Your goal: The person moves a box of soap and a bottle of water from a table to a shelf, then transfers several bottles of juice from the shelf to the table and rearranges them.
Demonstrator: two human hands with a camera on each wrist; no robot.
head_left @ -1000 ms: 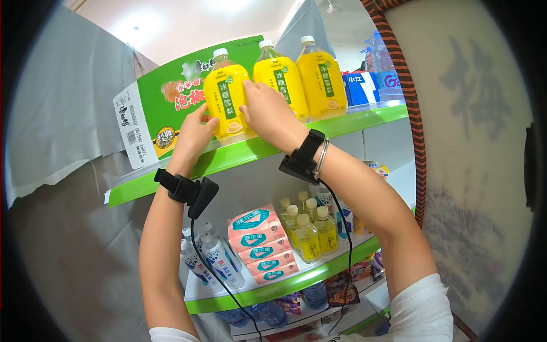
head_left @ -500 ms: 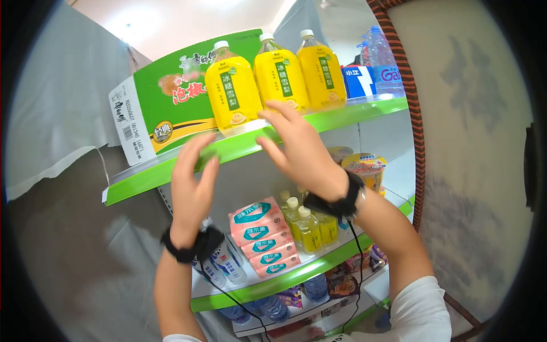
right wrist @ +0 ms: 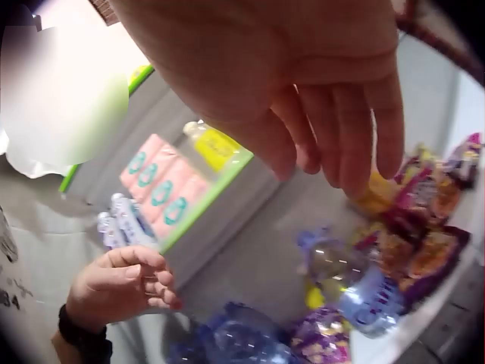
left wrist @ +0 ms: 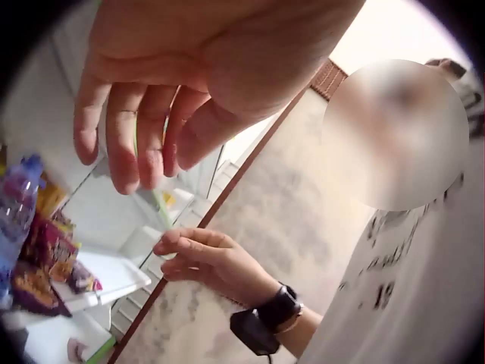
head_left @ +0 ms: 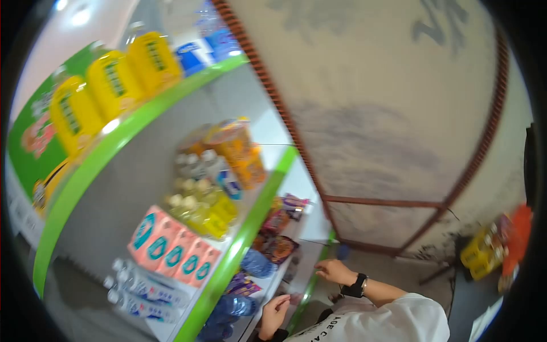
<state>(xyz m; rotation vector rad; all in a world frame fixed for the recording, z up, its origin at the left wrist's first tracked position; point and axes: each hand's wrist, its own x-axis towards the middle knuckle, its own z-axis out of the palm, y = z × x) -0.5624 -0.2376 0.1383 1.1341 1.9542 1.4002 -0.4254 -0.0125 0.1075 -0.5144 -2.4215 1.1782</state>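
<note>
My left hand (head_left: pixel 275 313) is low in the head view, beside the lower shelf, and holds nothing. To its right my right hand (head_left: pixel 337 272), also holding nothing, hangs in front of the shelf end with loosely bent fingers. In the right wrist view, large blue water bottles (right wrist: pixel 367 296) and purple snack bags (right wrist: pixel 432 262) show beyond the right hand's fingertips. Three large yellow drink bottles (head_left: pixel 115 80) stand in a row on the top shelf, apart from both hands, beside a green carton (head_left: pixel 35 128).
The middle shelf carries pink tissue packs (head_left: pixel 171 251), small yellow drink bottles (head_left: pixel 199 208), white-labelled bottles (head_left: pixel 145 296) and orange packaging (head_left: pixel 239 151). A wood-framed screen (head_left: pixel 364 131) stands beside the shelves. At far right are more yellow bottles (head_left: pixel 481 251) and a red bag (head_left: pixel 518 231).
Both hands have come off the yellow bottle at the left of the row and dropped away from the top shelf. The head view has swung right and tilted.
</note>
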